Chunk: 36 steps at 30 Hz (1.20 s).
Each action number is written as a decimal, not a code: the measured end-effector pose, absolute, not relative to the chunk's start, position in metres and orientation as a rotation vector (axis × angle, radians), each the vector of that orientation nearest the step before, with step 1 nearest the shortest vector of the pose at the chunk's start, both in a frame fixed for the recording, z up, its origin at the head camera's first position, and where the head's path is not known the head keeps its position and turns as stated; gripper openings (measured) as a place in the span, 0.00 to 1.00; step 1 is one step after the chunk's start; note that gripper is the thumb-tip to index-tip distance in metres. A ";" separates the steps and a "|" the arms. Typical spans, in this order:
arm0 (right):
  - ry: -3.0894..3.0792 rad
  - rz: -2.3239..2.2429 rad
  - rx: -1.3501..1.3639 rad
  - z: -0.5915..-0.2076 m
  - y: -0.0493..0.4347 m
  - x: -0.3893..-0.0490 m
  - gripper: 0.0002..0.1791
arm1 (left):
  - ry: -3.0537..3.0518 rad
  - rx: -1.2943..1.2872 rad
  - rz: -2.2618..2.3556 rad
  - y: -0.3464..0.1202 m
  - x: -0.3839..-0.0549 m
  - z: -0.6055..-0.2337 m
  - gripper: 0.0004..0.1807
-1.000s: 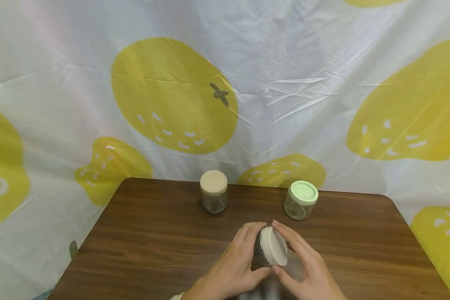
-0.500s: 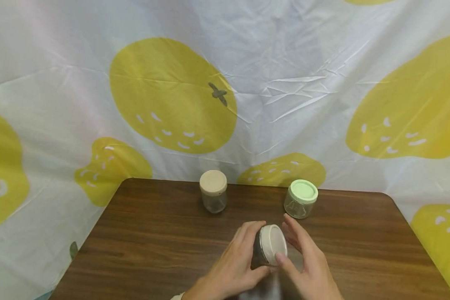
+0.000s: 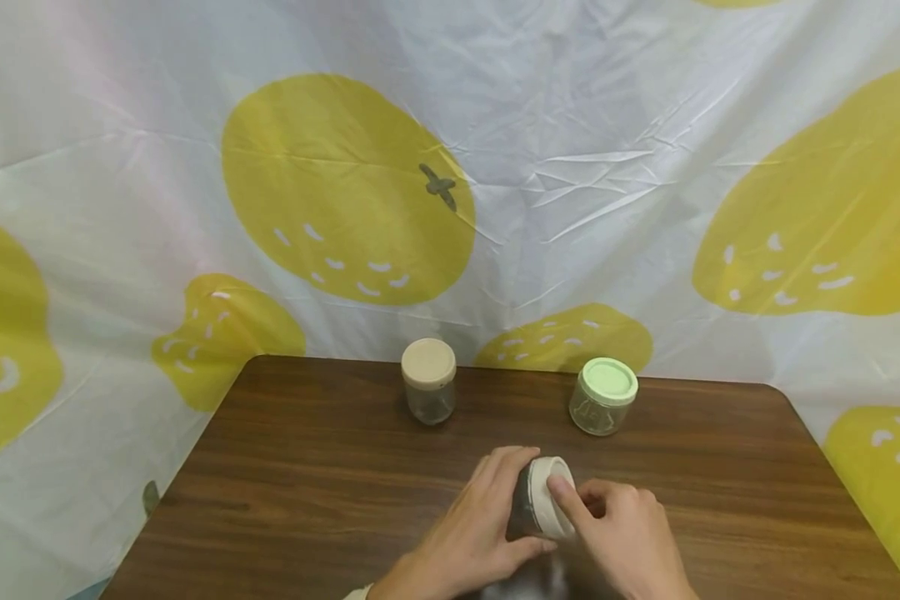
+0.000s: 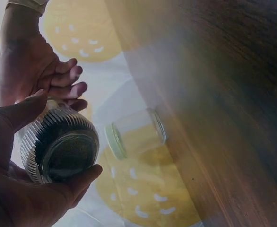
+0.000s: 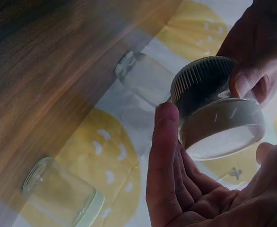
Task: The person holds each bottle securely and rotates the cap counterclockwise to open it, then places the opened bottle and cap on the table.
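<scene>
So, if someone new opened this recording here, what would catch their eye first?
Most likely the big yellow fruit shapes printed on the white backdrop behind the table. Next would be the dark ribbed jar held tilted in the left hand, low in the head view, the right hand close at its pale lid. At the table's far side stand a cream-lidded jar and, further right, a green-lidded jar.

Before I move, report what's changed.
The right hand has drawn its fingers back from the far edge of the pale lid, its thumb moving up over it. The left hand still grips the dark jar; the beige-lidded jar and green-lidded jar stayed put.
</scene>
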State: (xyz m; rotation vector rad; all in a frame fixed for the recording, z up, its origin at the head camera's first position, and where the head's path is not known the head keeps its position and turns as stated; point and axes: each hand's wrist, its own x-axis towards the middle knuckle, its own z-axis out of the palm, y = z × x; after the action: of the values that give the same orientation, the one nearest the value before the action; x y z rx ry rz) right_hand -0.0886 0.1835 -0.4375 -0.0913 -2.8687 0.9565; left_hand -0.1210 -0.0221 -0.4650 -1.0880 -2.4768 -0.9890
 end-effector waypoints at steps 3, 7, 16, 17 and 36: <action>-2.898 0.961 -0.102 -0.437 0.183 -0.089 0.23 | -2.469 -1.084 -0.983 -0.021 -0.121 -0.466 0.52; -2.923 0.971 -0.057 -0.437 0.183 -0.089 0.22 | -2.475 -1.077 -0.979 -0.021 -0.120 -0.466 0.52; -2.777 1.111 0.349 -0.449 0.192 -0.090 0.10 | -2.492 -1.066 -0.989 -0.022 -0.119 -0.467 0.54; -2.749 1.098 0.405 -0.450 0.193 -0.090 0.12 | -2.491 -1.066 -0.993 -0.022 -0.119 -0.467 0.54; -2.528 1.071 0.846 -0.460 0.201 -0.093 0.51 | -2.510 -1.081 -1.132 -0.020 -0.120 -0.467 0.49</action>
State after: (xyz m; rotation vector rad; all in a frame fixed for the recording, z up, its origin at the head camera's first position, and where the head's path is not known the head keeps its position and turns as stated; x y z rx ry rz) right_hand -0.0927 0.2008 -0.4598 0.8464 -2.5282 1.0708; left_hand -0.1203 -0.0195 -0.4666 -1.0812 -2.5104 -1.1320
